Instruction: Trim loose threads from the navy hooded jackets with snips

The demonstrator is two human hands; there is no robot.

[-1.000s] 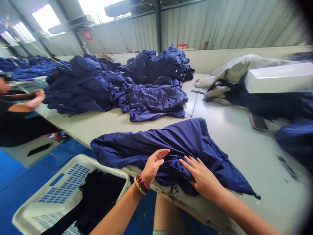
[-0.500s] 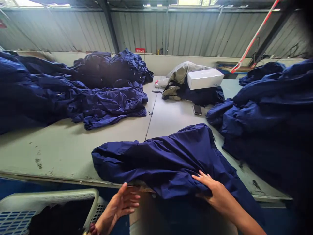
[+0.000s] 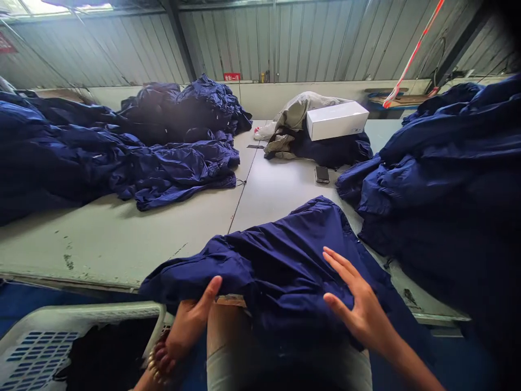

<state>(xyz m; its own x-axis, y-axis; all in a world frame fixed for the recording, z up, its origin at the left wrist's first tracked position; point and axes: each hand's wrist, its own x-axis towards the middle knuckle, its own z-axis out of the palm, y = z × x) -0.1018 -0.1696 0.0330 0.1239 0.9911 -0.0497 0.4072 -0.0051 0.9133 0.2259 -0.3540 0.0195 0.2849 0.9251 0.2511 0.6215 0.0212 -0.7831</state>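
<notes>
A crumpled navy nylon garment (image 3: 280, 277) lies on the near edge of the grey work table (image 3: 122, 244), and part of it hangs over that edge towards me. My left hand (image 3: 189, 326) is at the garment's near edge, with the thumb on top and the fingers under the cloth. My right hand (image 3: 360, 307) rests flat on the garment, fingers spread, gripping nothing. My own legs (image 3: 285, 347) show below the table edge, partly hidden by the hanging cloth.
A white plastic basket (image 3: 44, 347) holding black cloth stands at the lower left. Large navy garment piles (image 3: 73, 146) lie on the table, with more (image 3: 439, 184) to the right. Farther back are a white box (image 3: 337, 120) on beige and dark cloth, and a phone (image 3: 322, 174).
My left hand has risen from below the table edge and taken the garment's near edge, drawing it towards me. My right hand has flattened and spread its fingers on the cloth.
</notes>
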